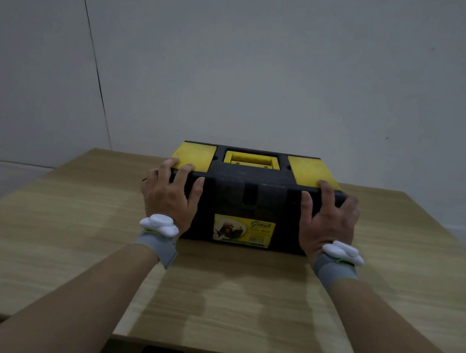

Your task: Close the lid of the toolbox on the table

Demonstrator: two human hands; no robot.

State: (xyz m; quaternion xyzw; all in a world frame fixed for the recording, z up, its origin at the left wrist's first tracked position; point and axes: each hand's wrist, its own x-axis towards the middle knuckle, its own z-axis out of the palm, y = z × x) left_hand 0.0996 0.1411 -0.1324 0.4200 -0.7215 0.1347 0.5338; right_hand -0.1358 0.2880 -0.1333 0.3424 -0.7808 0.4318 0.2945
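- Head view, looking forward and down: a black toolbox [247, 207] with a lid [250, 175] stands on a pale wood-grain worktop [240, 302], toward its far edge and roughly centred left to right.
- The lid lies down flat on the box body, its front lip meeting the front wall. It carries two yellow panels, one at the left [195, 156] and one at the right [309, 170], with a yellow handle [252, 159] recessed between them.
- A yellow label [243, 231] sits low on the near face of the box; a dark latch [250, 194] sits at the centre of the front, just under the lid edge.
- The left hand [170, 195] rests on the near left corner of the lid, fingers spread wide over the top edge, thumb down the front face. This grip presses on the lid rather than closing around it.
- The right hand [327, 216] mirrors it at the near right corner, fingers wide on the lid, thumb on the front.
- Each wrist wears a grey band with a white device: left [159, 224], right [343, 252].
- A plain grey wall [267, 64] rises behind the worktop.
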